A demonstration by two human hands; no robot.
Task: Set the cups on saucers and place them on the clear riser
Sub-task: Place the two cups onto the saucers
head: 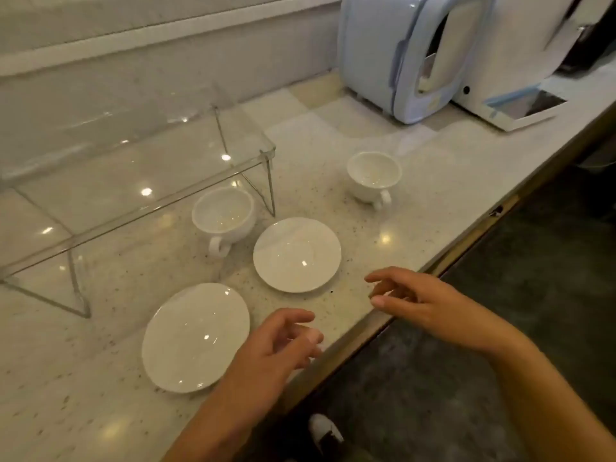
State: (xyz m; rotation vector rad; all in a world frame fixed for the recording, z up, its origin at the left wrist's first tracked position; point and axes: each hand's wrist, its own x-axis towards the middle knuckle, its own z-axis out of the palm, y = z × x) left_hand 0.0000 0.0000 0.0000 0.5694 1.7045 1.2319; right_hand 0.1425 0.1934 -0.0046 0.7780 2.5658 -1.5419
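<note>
Hovering over the counter's [416,195] near edge, the left hand [280,341] and right hand [410,295] held nothing, fingers loosely curled and apart. Both cups sat upright: the near cup [224,216], half under the clear riser [133,181], and the far cup [374,175] at two o'clock, handles pointing toward six. Two empty saucers [296,255] [196,337] lay between; the riser's left end was cut off.

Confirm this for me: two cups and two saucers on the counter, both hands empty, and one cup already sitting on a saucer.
Not quite. In the head view neither cup sits on a saucer; both stand directly on the counter. The rest holds: the left hand and right hand are empty.
</note>
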